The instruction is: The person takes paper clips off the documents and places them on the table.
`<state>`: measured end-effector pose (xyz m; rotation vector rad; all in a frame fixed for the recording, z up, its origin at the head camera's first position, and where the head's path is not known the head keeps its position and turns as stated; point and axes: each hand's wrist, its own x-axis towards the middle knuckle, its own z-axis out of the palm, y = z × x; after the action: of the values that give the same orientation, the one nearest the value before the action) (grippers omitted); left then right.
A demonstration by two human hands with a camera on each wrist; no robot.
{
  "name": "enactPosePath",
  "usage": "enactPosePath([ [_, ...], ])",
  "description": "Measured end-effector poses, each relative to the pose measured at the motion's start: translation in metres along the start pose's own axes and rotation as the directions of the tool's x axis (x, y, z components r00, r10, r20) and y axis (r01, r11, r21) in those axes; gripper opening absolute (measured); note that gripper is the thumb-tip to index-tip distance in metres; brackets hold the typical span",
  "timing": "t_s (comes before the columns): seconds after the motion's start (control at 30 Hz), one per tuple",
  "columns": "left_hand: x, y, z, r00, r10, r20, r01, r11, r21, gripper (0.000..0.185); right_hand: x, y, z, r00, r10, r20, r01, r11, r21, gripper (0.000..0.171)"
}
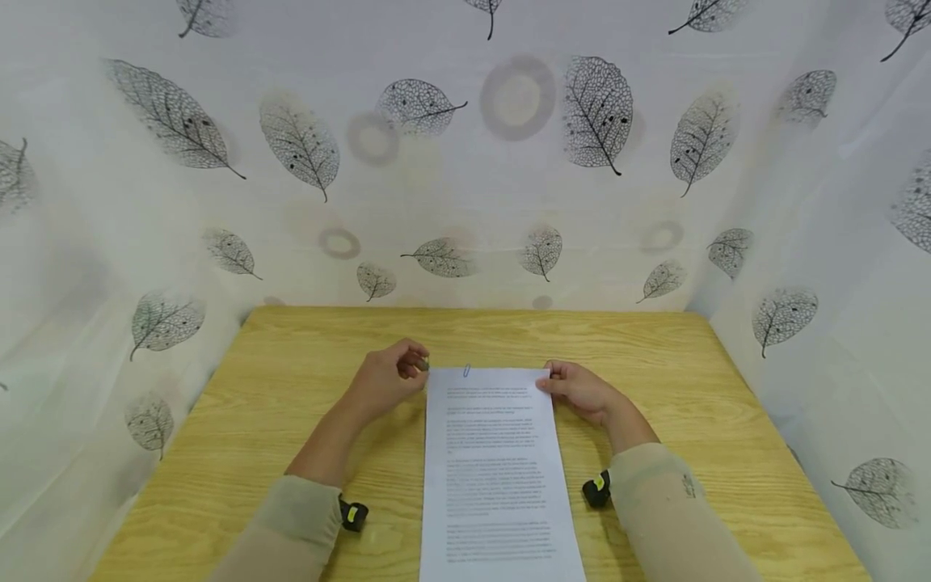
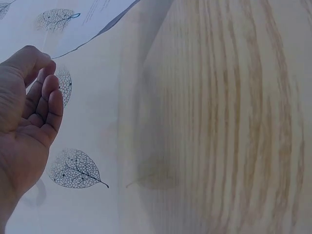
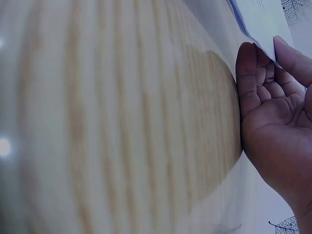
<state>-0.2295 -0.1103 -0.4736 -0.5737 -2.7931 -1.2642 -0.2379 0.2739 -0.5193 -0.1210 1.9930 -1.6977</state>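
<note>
A printed sheet of paper (image 1: 498, 469) lies lengthwise on the wooden table (image 1: 291, 388), with a small blue paper clip (image 1: 466, 370) on its top edge. My left hand (image 1: 420, 365) sits at the sheet's top left corner with its fingers curled, thumb and forefinger pinching that corner. In the left wrist view the left hand (image 2: 46, 61) meets the paper's corner (image 2: 73, 34), and the clip (image 2: 72, 16) shows above. My right hand (image 1: 547, 381) pinches the top right corner. In the right wrist view the right hand (image 3: 268, 48) has its thumb over the paper edge (image 3: 258, 22) and its fingers under it.
A leaf-patterned curtain (image 1: 509, 162) closes in the table at the back and on both sides. Small black wrist cameras (image 1: 352, 514) (image 1: 596, 489) sit on both beige sleeves. Bare wood lies left and right of the sheet.
</note>
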Motion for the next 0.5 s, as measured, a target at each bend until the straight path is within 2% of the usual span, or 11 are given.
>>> enactPosePath([
  [0.17, 0.001, 0.000, -0.005, 1.000, 0.019, 0.003, -0.019, 1.000, 0.017, 0.027, -0.001, 0.000, 0.000, 1.000, -0.001, 0.001, 0.001, 1.000, 0.023, 0.011],
  [0.5, 0.012, -0.007, -0.014, 1.000, -0.002, -0.017, 0.002, 0.999, 0.046, 0.025, 0.000, 0.003, -0.001, 1.000, -0.018, -0.005, 0.019, 0.999, 0.032, 0.009],
])
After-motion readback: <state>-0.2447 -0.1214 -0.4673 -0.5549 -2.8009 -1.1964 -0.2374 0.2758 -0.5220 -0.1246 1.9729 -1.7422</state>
